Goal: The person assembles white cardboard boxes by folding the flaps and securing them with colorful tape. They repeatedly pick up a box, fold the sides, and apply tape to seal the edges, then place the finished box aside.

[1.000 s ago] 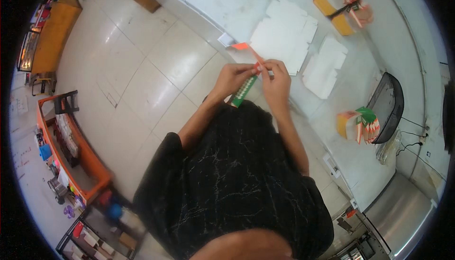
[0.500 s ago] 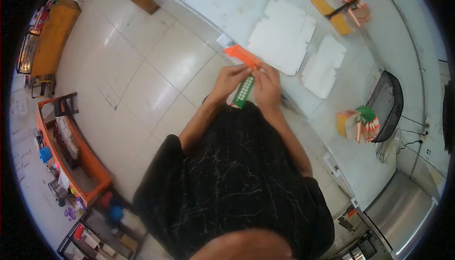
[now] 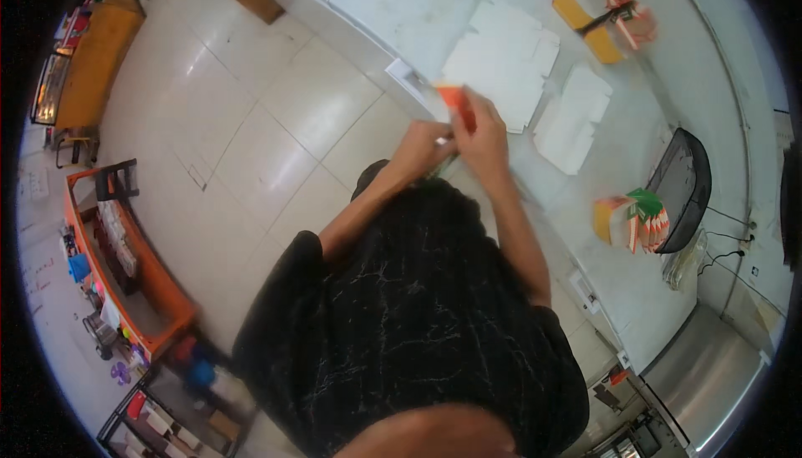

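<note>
Just off the table's edge, both my hands work on a small orange printed cardboard carton (image 3: pixel 452 97). My right hand (image 3: pixel 484 142) is closed around it, with the orange end sticking up past the fingers. Close against it, my left hand (image 3: pixel 420 151) pinches at the carton's lower part, which the fingers mostly hide. On the white table (image 3: pixel 409 11) beyond lie flat white cut cardboard blanks (image 3: pixel 499 65), with more blanks (image 3: pixel 573 120) to their right.
A bundle of folded orange, white and yellow cartons (image 3: pixel 603 28) lies at the far right. Nearer, more folded cartons (image 3: pixel 631 220) stand beside a black mesh basket (image 3: pixel 687 182). Cables hang at the right wall. An orange cart (image 3: pixel 167 324) stands at left on the tiled floor.
The carton has turned in my hands; its green face, visible before, is now out of sight. My left hand has shifted right and slightly down, and the orange part now points upward.
</note>
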Motion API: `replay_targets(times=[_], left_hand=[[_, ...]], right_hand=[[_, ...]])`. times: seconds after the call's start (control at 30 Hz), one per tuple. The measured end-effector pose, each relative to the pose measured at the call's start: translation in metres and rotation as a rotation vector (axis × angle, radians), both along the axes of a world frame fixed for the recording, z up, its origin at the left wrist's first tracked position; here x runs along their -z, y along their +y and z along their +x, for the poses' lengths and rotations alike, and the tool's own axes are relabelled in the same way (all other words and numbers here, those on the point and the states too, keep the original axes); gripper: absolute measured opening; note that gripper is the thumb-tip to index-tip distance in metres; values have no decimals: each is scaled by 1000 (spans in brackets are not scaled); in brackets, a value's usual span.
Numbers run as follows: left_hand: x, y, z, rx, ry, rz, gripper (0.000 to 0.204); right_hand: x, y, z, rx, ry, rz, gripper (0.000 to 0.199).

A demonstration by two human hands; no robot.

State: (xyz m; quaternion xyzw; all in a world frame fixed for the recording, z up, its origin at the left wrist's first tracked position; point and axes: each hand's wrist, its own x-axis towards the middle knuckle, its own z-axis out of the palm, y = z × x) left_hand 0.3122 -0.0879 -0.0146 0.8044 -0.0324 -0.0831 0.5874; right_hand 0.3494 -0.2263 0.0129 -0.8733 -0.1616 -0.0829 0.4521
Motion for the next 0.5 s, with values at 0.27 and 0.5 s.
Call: replay_targets(times=[0.27, 0.5], left_hand=[[1, 16, 12, -183, 197, -623, 34], [-7, 14, 17, -289, 9, -474, 29]], right_hand=[[5, -2, -4, 47, -185, -102, 25], [-9, 0, -1, 55, -7, 127, 17]])
